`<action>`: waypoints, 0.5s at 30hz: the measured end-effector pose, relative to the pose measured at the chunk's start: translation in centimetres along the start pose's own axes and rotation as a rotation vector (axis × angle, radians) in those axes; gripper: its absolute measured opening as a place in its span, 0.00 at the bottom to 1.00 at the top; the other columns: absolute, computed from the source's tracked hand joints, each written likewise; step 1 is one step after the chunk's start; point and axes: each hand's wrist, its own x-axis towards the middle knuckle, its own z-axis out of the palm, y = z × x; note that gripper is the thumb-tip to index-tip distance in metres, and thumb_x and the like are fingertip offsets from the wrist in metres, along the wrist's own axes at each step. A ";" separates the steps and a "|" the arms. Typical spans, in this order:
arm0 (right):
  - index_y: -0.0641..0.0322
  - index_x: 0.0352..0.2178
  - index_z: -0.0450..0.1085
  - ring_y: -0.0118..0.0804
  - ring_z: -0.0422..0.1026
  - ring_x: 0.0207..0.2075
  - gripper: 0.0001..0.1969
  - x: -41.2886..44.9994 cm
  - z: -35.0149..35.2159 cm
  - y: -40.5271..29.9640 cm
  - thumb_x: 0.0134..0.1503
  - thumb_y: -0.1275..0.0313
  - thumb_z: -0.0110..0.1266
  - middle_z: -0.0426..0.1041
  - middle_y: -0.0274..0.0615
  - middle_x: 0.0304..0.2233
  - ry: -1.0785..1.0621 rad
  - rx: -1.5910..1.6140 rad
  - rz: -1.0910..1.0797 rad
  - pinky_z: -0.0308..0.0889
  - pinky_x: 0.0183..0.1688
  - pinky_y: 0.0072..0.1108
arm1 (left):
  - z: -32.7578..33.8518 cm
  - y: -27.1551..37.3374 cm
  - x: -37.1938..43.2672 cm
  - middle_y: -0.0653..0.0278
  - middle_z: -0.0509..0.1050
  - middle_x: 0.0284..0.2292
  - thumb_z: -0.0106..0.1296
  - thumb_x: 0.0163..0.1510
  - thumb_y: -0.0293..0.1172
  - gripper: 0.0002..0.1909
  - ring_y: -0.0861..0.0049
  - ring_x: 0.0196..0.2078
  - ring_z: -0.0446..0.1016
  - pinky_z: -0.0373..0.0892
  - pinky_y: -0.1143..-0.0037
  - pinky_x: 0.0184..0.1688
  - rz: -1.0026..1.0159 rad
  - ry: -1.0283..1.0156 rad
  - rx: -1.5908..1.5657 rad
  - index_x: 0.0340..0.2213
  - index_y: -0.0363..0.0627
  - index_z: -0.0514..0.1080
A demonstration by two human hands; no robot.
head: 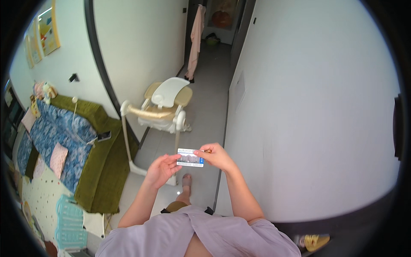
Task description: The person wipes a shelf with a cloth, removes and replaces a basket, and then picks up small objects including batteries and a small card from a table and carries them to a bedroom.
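Observation:
A white and blue plastic card (190, 158) with a picture of a building and some writing lies between my two hands, in front of my body. My right hand (215, 156) grips its right end, thumb on top. A small brown item (208, 151) shows at the curled fingers of that hand; what it is, I cannot tell. At the card's left edge, my left hand (164, 169) touches it with its fingertips, palm turned up and fingers partly spread. Whether the left fingers pinch the card is unclear.
A baby high chair (167, 106) with a white tray stands ahead, left of centre. At left is a green sofa (102, 167) with a blue patterned cover and a phone (104, 136). A white wall (305, 112) runs along the right. Pink cloth (196, 41) hangs by the corridor.

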 end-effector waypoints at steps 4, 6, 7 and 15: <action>0.64 0.18 0.69 0.17 0.54 0.13 0.17 7.3 -6.6 1.5 0.52 0.60 0.52 0.58 0.26 0.10 0.139 -0.039 0.058 0.48 0.15 0.14 | -1.6 2.2 11.6 0.52 0.69 0.41 0.37 0.56 0.35 0.20 0.70 0.42 0.66 0.62 0.72 0.48 -0.050 -0.014 -0.003 0.39 0.28 0.66; 0.64 0.19 0.69 0.18 0.55 0.13 0.16 10.5 -10.2 0.9 0.52 0.61 0.52 0.58 0.26 0.10 0.230 -0.024 0.101 0.49 0.15 0.14 | -1.8 4.2 17.4 0.52 0.69 0.41 0.37 0.56 0.35 0.19 0.70 0.42 0.66 0.62 0.72 0.48 -0.044 -0.044 0.004 0.39 0.28 0.66; 0.63 0.20 0.69 0.18 0.56 0.13 0.16 12.1 -12.0 0.7 0.53 0.61 0.52 0.59 0.27 0.10 0.299 0.010 0.164 0.50 0.14 0.15 | -2.0 4.9 20.2 0.53 0.69 0.41 0.38 0.56 0.35 0.18 0.71 0.41 0.66 0.62 0.73 0.48 -0.045 -0.039 0.004 0.39 0.29 0.66; 0.63 0.18 0.67 0.19 0.57 0.11 0.16 25.6 -23.7 0.2 0.54 0.62 0.51 0.60 0.29 0.11 0.534 0.222 0.068 0.53 0.13 0.14 | -2.0 7.5 39.2 0.60 0.68 0.45 0.38 0.56 0.36 0.17 0.73 0.48 0.64 0.58 0.71 0.50 -0.121 -0.209 0.099 0.42 0.38 0.68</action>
